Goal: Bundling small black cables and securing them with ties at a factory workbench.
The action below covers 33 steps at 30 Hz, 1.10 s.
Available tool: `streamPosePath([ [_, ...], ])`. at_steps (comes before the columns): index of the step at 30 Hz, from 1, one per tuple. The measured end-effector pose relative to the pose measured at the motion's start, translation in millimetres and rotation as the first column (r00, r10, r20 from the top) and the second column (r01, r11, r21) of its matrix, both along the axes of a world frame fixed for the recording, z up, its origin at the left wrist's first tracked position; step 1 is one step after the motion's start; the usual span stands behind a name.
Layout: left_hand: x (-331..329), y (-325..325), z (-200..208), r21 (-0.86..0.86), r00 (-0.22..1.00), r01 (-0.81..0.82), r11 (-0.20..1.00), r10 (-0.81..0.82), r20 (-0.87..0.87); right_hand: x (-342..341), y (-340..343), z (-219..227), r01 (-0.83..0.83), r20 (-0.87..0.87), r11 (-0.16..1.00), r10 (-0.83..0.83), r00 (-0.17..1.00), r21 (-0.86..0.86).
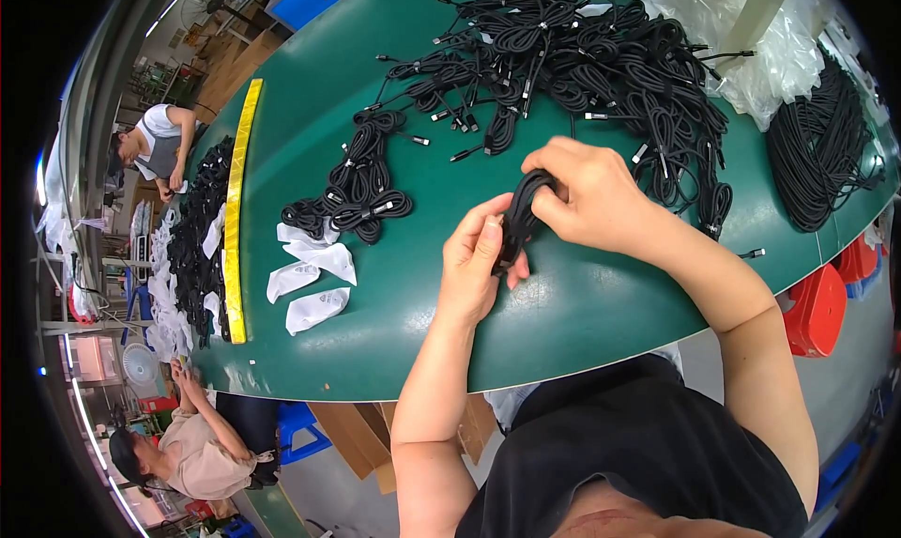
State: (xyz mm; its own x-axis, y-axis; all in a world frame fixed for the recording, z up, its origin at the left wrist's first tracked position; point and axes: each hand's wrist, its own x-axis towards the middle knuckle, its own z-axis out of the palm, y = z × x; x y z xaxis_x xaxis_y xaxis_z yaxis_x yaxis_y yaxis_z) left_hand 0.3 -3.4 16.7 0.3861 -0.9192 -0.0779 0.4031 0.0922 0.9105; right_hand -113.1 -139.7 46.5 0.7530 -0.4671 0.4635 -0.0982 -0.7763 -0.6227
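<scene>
A coiled black cable [522, 221] is held between my two hands above the green table [404, 322]. My left hand [477, 256] is closed around the lower end of the coil, thumb on top. At the upper end, my right hand [577, 192] pinches the loops with bent fingers. Beyond my hands spreads a large heap of black cables [563, 50], with metal plugs poking out. To the left lies a smaller group of coiled cables [361, 176], and nearer to me are several small white pouches [317, 308].
A yellow strip [240, 209] crosses the table at left; past it lie more cables [192, 247]. Two people work there. At right are a thick cable bundle [817, 153], clear plastic bags [784, 59] and a post. A red stool [815, 313] stands by the table's edge.
</scene>
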Motion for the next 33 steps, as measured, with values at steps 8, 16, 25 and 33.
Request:
streamPosePath([
  [8, 23, 9, -8, -0.127, 0.965, -0.261, 0.957, 0.254, -0.067, -2, -6, 4, -0.334, -0.115, 0.848, 0.411, 0.904, 0.411],
  [16, 20, 2, -17, -0.150, 0.896, -0.075, 0.986, 0.000, -0.445, 3, 15, -14, -0.383, 0.085, 0.868, 0.428, 0.900, -0.315],
  [25, 24, 2, -14, -0.250, 0.989, -0.091, 0.964, 0.059, -0.132, 2, 11, -13, -0.246, 0.086, 0.959, 0.259, 0.962, -0.138],
  [33, 6, 4, -15, -0.190, 0.994, -0.034, 0.981, 0.013, -0.113, -3, 28, -2, -0.148, 0.025, 0.976, 0.154, 0.988, -0.158],
])
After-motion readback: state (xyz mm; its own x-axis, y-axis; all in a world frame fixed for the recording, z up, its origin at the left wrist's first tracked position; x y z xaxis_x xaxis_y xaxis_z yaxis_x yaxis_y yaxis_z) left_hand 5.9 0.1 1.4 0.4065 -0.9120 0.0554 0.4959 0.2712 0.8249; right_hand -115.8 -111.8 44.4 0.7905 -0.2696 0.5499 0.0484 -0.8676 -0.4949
